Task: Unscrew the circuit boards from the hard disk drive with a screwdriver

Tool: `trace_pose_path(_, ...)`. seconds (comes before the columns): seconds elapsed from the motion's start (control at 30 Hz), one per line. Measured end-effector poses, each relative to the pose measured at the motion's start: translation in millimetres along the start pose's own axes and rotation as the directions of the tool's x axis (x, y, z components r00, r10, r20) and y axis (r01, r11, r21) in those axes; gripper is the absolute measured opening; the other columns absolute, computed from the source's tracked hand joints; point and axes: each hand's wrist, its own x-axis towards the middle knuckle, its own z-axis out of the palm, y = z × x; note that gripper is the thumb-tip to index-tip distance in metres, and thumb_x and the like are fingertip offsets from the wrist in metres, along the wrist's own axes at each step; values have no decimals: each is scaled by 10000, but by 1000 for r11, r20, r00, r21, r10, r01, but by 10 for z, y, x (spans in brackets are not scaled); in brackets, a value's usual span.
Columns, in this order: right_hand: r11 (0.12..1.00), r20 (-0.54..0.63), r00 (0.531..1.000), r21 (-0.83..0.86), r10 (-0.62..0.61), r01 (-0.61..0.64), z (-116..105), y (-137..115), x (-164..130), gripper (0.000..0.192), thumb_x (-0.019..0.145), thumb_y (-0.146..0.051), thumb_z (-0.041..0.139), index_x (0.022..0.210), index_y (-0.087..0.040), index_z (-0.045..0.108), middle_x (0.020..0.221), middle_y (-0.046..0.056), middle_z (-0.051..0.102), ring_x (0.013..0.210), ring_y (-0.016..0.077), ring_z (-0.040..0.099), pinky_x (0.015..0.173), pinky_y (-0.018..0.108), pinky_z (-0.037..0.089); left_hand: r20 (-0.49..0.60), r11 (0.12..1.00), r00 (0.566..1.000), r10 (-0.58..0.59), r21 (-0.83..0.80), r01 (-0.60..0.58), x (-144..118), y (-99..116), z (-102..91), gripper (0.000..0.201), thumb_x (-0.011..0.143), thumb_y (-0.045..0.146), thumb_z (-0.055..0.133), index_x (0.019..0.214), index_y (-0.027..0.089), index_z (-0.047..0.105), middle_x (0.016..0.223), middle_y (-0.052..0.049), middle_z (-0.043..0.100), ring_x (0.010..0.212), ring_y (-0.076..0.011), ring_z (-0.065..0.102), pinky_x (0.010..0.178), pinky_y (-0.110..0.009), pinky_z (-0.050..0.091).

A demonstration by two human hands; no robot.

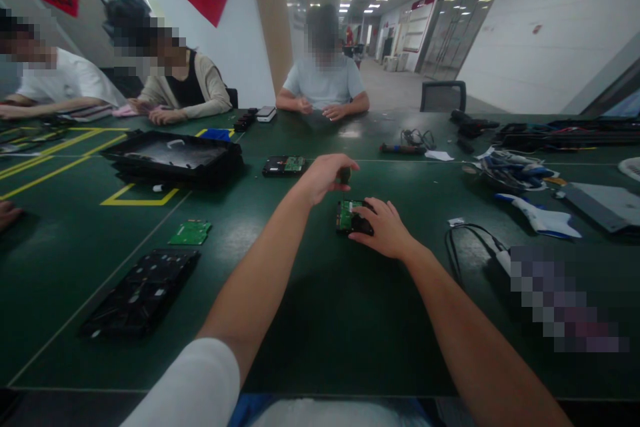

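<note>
A hard drive [345,217] with its green circuit board facing up lies on the green table in front of me. My right hand [387,230] grips its right side, fingers over the top and thumb along the near edge. Above the drive's far edge, my left hand [325,179] is closed around the dark handle of a small screwdriver [345,175], held upright. Its tip is too small to make out. Beyond my left wrist lies another hard drive [284,165], its board partly showing.
At left are a loose green circuit board [191,233], a black plastic tray [143,293] and stacked black trays [173,157]. Cables [515,170], a blue-white glove-like piece [540,217] and a power strip [505,260] lie right. Several people sit across the table.
</note>
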Motion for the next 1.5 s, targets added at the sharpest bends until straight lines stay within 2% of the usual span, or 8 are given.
trace_pose_path(0.3,1000,-21,1000,-15,3,-3,15,-9,3,704,889,-691,603,1467,-296,530,1568,163,433,1490,391,351,1217,648,220,-54,993,998,-46,-109,40,4,9,22,112,779,245,706,814,188,616,831,-31,595,781,-157,588,685,-330,606)
trace_pose_path(0.5,1000,-2,1000,1,6,-6,-4,-10,-1,718,893,-700,587,1484,-298,513,1579,161,423,1502,388,330,1222,646,200,-94,1000,995,-18,0,18,37,-18,18,192,760,320,653,803,152,737,887,-82,668,748,-159,587,527,-224,451)
trace_pose_path(0.63,1000,8,1000,4,6,-6,-2,-5,2,724,898,-713,566,1491,-301,506,1590,161,411,1506,392,320,1223,650,190,-29,998,999,-19,55,21,-2,22,26,235,767,343,652,847,158,774,968,-103,701,825,-188,612,530,-230,458)
trace_pose_path(0.77,1000,-1,1000,4,5,-5,0,-5,-3,715,897,-702,578,1481,-295,515,1591,162,409,1507,390,318,1223,647,196,22,991,994,-106,-83,107,-23,29,67,212,797,331,640,878,155,725,904,-94,696,783,-177,634,555,-245,505)
trace_pose_path(0.9,1000,0,1000,7,10,-10,-3,-3,-8,713,885,-695,599,1473,-300,522,1585,154,417,1503,389,322,1220,653,200,-25,971,991,-129,-208,121,14,-11,92,142,821,306,622,876,176,627,789,-65,680,721,-179,653,616,-309,576)
trace_pose_path(1.17,1000,-3,1000,13,8,-8,2,-4,-3,709,886,-707,595,1465,-304,531,1582,152,420,1499,388,332,1221,653,197,-77,999,997,-31,11,32,21,-28,51,197,799,331,632,798,154,719,865,-97,668,737,-170,607,534,-237,511)
trace_pose_path(1.37,1000,-21,1000,14,0,0,7,0,-6,693,885,-691,613,1452,-298,546,1574,162,424,1494,385,345,1218,656,207,-48,966,985,-165,-209,152,8,-7,79,143,829,288,602,809,150,630,753,-69,646,683,-156,629,640,-289,583)
trace_pose_path(1.5,1000,-19,1000,14,-1,1,6,2,-8,691,884,-702,607,1448,-306,552,1586,159,410,1498,384,340,1214,663,214,-61,964,987,-147,-234,129,33,-17,86,103,823,270,598,803,172,573,735,-62,652,695,-169,654,692,-334,607)
